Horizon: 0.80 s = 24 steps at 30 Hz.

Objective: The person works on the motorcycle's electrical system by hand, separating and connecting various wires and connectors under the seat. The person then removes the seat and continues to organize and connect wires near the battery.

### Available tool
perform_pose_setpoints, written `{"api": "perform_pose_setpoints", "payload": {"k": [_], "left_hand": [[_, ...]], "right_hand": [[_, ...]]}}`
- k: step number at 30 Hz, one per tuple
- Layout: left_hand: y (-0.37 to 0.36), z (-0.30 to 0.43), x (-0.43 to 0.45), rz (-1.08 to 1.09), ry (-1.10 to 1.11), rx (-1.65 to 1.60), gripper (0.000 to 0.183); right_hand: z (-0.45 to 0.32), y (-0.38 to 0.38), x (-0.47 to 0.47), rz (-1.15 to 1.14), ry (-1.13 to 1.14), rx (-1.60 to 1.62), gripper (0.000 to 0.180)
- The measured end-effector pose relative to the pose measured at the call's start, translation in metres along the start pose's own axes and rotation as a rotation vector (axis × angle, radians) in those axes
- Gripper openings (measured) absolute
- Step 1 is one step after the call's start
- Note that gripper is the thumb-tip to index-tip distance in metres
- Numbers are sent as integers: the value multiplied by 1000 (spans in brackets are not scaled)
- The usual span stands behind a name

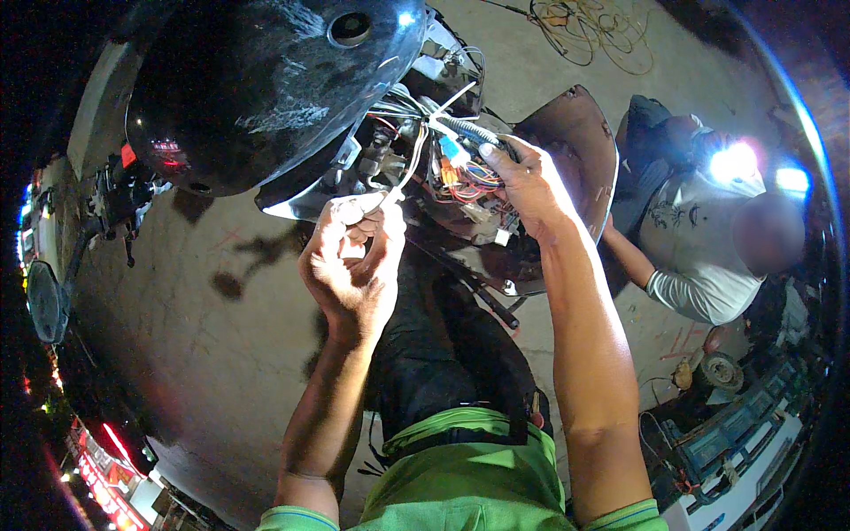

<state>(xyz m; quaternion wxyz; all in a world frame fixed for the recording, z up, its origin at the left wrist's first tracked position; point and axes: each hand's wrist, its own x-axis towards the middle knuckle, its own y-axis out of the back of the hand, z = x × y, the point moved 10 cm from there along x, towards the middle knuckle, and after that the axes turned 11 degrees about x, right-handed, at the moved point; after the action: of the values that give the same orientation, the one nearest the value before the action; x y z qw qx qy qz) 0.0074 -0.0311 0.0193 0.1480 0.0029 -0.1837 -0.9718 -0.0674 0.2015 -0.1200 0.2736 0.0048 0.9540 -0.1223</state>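
My left hand [352, 259] pinches the ends of pale wires [413, 162] between thumb and fingers, beside a black panel. These wires run up to a white cable tie [458, 99] looped round the harness, its tail sticking out. My right hand [531, 182] grips a black corrugated wire conduit [473, 131] with thumb and fingers. Below the conduit hang a blue connector [454, 151], an orange connector [449, 174] and a tangle of coloured wires [481, 176]. A white plug [503, 237] sits lower in the open brown shell [564, 139].
A scuffed black fuel tank [246, 99] with a round opening is at upper left. Another person [704, 219] crouches at right, close to the shell. Coiled cable [597, 33] lies on the concrete floor [199, 318]. A small wheel [722, 372] and blue-green frame parts [730, 425] are at lower right.
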Motion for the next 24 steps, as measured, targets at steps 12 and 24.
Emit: {"api": "perform_pose_setpoints", "payload": {"k": [12, 24], "left_hand": [[-2, -4, -6, -65, 82, -108, 14], [-67, 46, -47, -340, -308, 20, 16]], "right_hand": [[7, 6, 4, 5, 16, -33, 51], [9, 6, 5, -1, 81, -14, 39]]}}
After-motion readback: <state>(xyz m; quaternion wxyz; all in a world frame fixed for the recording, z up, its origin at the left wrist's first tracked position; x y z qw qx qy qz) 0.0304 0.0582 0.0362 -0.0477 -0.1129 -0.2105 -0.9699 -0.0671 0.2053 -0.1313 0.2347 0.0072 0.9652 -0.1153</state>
